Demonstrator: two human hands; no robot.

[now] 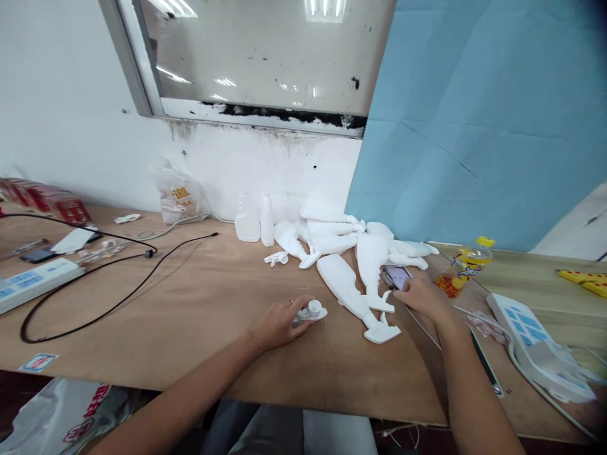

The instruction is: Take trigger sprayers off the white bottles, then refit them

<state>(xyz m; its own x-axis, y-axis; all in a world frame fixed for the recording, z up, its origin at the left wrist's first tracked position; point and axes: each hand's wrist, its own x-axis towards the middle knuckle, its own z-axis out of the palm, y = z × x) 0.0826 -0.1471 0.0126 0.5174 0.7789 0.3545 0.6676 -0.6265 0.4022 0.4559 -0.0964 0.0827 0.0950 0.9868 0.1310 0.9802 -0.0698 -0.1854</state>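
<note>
My left hand rests low over the brown table, its fingers wrapped round a small white spray nozzle. Further right, my right hand is closed at the near edge of a phone; its fingertips are partly hidden, and whether they grip the phone is unclear. Between and beyond the hands lies a pile of white bottles with spray heads. Two white bottles stand upright left of the pile. A second small white nozzle lies in front of them.
A drink bottle and a white power strip are at the right. Another power strip, a black cable and red boxes lie left. A plastic bag sits against the wall.
</note>
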